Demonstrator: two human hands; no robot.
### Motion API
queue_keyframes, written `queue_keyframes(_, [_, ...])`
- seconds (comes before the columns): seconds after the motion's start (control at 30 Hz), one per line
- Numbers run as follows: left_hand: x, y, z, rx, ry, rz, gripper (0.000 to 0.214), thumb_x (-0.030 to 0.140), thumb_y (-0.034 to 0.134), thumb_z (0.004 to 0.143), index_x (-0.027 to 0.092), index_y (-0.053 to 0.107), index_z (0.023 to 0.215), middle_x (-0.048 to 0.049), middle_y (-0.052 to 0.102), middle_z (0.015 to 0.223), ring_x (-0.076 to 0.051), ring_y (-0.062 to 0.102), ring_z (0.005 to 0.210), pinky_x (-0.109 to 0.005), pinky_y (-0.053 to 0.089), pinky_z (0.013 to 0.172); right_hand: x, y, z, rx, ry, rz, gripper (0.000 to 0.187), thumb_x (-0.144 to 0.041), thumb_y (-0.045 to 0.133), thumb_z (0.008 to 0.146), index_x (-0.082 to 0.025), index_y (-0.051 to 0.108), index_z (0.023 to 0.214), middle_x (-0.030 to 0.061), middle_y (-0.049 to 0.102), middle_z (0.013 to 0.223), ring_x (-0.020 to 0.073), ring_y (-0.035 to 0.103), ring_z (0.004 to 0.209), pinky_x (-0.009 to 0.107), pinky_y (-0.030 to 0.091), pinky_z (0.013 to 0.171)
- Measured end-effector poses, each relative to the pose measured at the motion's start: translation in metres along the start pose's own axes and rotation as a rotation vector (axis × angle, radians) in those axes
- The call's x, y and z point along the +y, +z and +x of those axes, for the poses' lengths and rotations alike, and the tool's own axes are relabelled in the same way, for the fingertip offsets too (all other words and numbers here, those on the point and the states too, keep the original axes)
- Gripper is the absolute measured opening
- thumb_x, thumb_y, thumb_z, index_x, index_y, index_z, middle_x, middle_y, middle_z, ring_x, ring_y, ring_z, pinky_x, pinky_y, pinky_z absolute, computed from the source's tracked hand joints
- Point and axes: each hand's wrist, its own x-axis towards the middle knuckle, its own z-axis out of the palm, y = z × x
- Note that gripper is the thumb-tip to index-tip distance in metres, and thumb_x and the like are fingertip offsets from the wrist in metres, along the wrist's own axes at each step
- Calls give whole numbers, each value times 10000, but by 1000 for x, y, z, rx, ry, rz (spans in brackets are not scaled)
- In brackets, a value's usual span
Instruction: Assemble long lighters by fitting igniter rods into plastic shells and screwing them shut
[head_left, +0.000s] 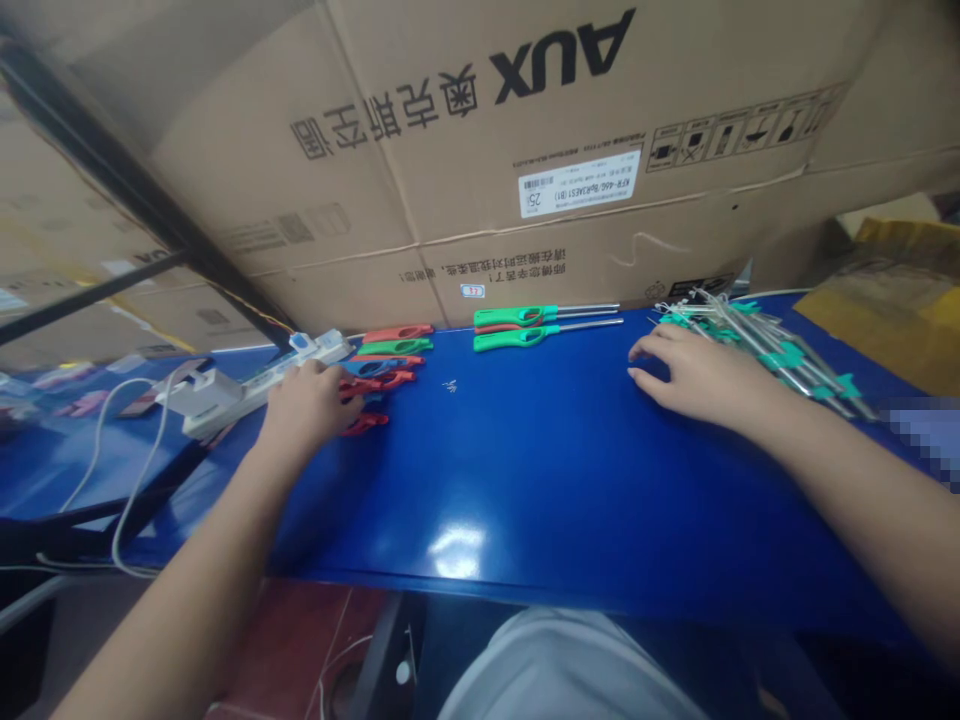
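Observation:
My left hand (pixel 309 408) is at the left side of the blue table, over the near ends of a row of plastic lighter handles. Its thumb and fingers are apart around the end of a red handle (pixel 394 380); part of the fingers is hidden. A blue handle (pixel 382 368) and a green handle (pixel 397 347) lie just beyond. To the right, my right hand (pixel 694 370) hovers with curved, parted fingers and nothing between them. Beside it lies a pile of metal lighter tubes (pixel 772 345) with green plastic parts. Two green lighters (pixel 514 338) with metal tubes lie at the back, with red showing between them.
A large cardboard box (pixel 450 200) stands along the table's back edge. A white power strip (pixel 262 385) with plugs and cables lies at left by a black metal frame (pixel 142 190). Tiny pieces (pixel 450 386) lie mid-table (pixel 480 480). Yellow-brown material (pixel 885 310) is at far right.

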Motion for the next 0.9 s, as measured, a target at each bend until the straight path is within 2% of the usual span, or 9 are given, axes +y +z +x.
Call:
queue_keyframes(0.17, [-15,9,13,-59,22,-22,223,371,584,849,232,756,873,-174,672,1051,-438,615,1066,-576,528,831,-1,0,-1,-1,7,2,320,-428,487,899,-219,691,1030,102,660,1122,270,652,875,352,459,622])
queue_keyframes(0.27, [-23,6,20,-60,75,-42,230,361,561,865,224,745,871,-158,672,1122,-414,605,1119,-539,514,878,0,0,-1,-8,8,7,313,-420,496,896,-217,693,1030,100,659,1119,266,650,865,360,467,635])
queue_keyframes(0.37, [-18,-5,19,14,166,-60,265,340,496,902,210,727,908,-152,659,1165,-393,603,1122,-497,506,864,-2,-1,-1,6,-3,20,295,-410,504,899,-216,690,1021,97,662,1120,266,652,868,361,469,648])
queue_keyframes(0.47, [12,-22,5,163,340,-149,286,356,477,952,175,695,912,-150,654,1101,-336,629,1010,-462,498,854,-9,-3,-2,86,-63,94,265,-380,508,918,-208,677,1028,92,667,1104,242,642,852,358,473,691])
queue_keyframes(0.57, [65,-37,-20,198,552,-318,232,328,518,980,176,677,907,-116,655,1070,-286,623,1004,-435,481,894,-23,-5,-5,154,-184,295,258,-363,533,945,-210,667,1104,75,656,1024,181,591,738,334,467,690])
queue_keyframes(0.63, [103,-42,-37,150,681,-422,178,291,536,992,183,671,949,-100,653,1111,-261,618,1006,-417,474,895,-36,-6,-10,126,-290,453,262,-366,566,954,-231,652,1160,56,632,987,152,545,689,305,461,662])
queue_keyframes(0.73, [148,-38,-49,12,826,-595,112,278,628,950,186,665,897,-81,646,1130,-252,623,1005,-403,484,877,-54,-5,-17,-12,-427,614,291,-351,647,923,-244,615,1192,52,603,1061,133,534,715,275,468,659])
queue_keyframes(0.8, [165,-31,-47,-57,845,-767,136,296,680,922,184,670,847,-74,641,1107,-222,639,953,-363,508,848,-62,-2,-21,-114,-490,679,304,-336,690,893,-245,602,1170,48,588,1083,139,550,774,271,480,693])
queue_keyframes(0.9, [174,-23,-36,-95,828,-959,145,334,673,937,197,691,894,-62,639,1063,-186,658,901,-317,531,816,-64,3,-21,-204,-524,674,132,-303,637,934,-237,623,1047,46,578,1087,160,584,890,294,487,805])
